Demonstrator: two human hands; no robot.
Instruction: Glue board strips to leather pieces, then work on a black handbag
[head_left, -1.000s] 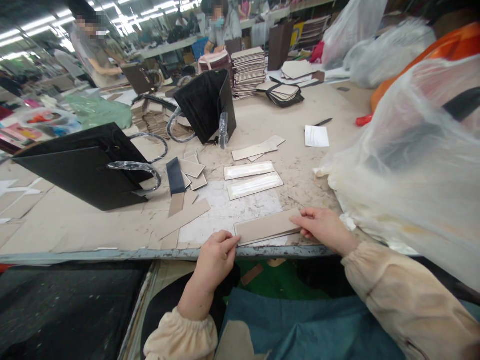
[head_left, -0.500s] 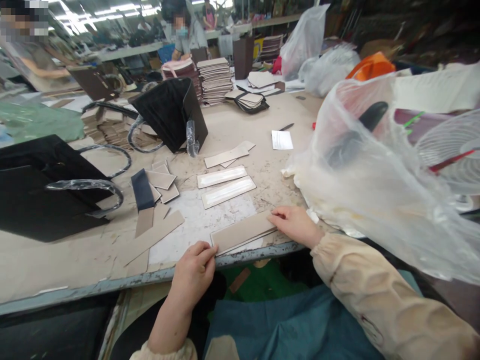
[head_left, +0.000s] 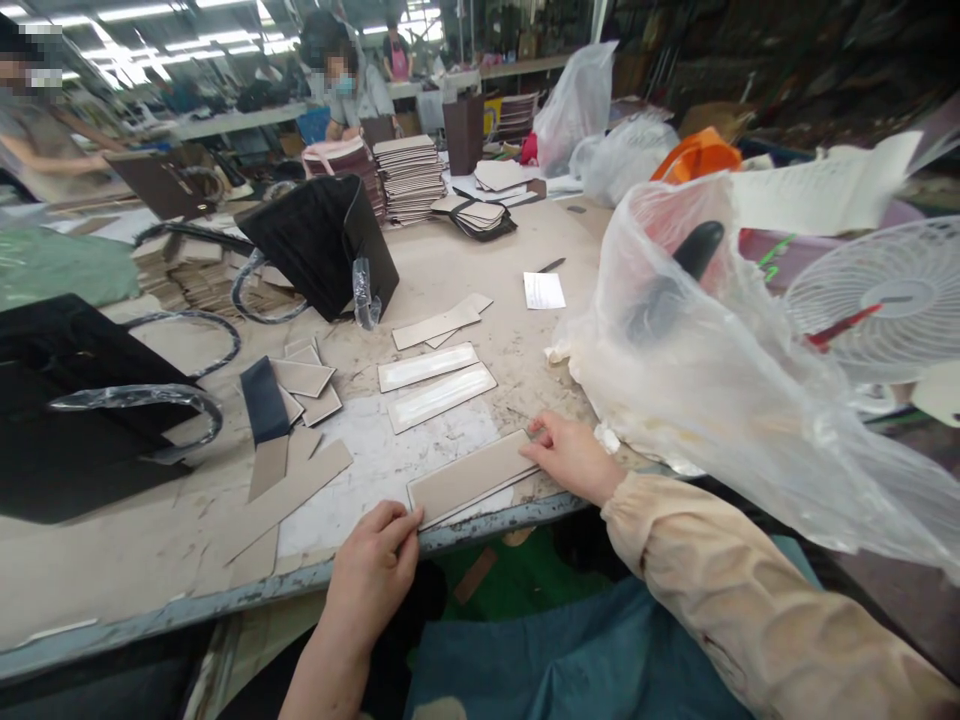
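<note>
black bags (head_left: 322,240) left; clear plastic sack (head_left: 720,360) right; white fan (head_left: 877,300) beyond; card stack (head_left: 409,175) behind

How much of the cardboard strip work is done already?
Two strips with shiny white middles lie side by side and look finished. The left hand and right hand hold the ends of a plain strip at the table edge. More plain strips and loose pieces lie behind, seemingly untouched.

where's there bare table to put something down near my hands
Bare: the pale patch between the white strips and the cardboard strip held by left hand and right hand; also mid-table between white slip and upright black bag. Crowded: card pieces, plastic bag.
</note>
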